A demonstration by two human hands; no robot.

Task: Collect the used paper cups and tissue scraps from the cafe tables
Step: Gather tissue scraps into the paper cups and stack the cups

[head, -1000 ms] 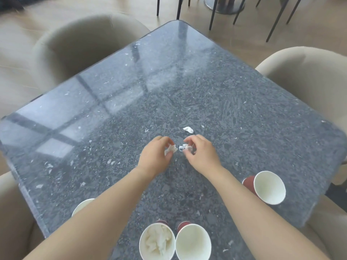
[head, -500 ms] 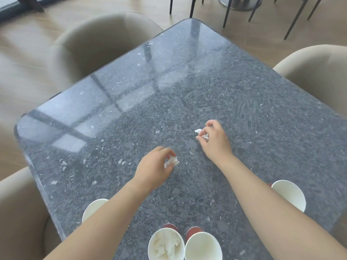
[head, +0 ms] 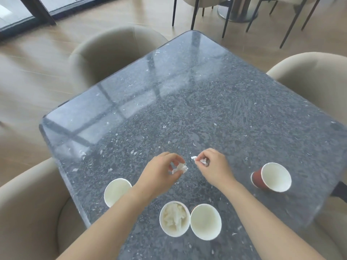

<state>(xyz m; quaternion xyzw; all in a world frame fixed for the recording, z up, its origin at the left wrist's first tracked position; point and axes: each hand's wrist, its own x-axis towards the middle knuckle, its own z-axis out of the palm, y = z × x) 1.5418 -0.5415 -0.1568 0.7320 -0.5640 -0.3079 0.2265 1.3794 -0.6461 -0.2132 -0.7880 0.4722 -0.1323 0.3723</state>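
My left hand (head: 159, 174) pinches a crumpled white tissue scrap (head: 180, 167) just above the dark speckled table (head: 187, 102). Close to its right, my right hand (head: 214, 167) holds small white tissue scraps (head: 195, 158) at its fingertips. Near the front edge stands a red paper cup filled with tissue (head: 174, 218), touching an empty cup (head: 205, 221) on its right. Another empty cup (head: 116, 191) stands left, partly behind my left forearm. A red cup (head: 272, 177) sits tilted toward me at the right.
Beige armchairs surround the table: one at the far left (head: 116, 49), one at the right (head: 315, 72), one at the near left (head: 28, 212). Black chair legs and a metal table base (head: 236, 12) stand on the wooden floor beyond.
My right hand picked the far scrap off the table and drew back beside my left hand. The view pulled back, showing more of the cups and the far chairs.
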